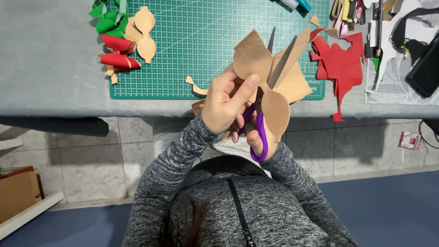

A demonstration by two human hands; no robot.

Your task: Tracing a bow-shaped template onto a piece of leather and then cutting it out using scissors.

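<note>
My left hand (225,101) pinches a tan sheet of craft foam (256,57), thumb on top, holding it above the table's front edge. My right hand (256,137) is mostly hidden behind the sheet; its fingers sit in the purple handles of scissors (259,132). The grey blades (281,59) are parted and pass through the tan sheet, pointing away from me.
A green cutting mat (206,41) lies on the grey table (50,59). Red, green and tan cut shapes (121,39) sit at the mat's left. Red foam scraps (340,64) lie to the right, with tools and patterned paper (393,77) beyond. A tan offcut (195,87) rests on the mat.
</note>
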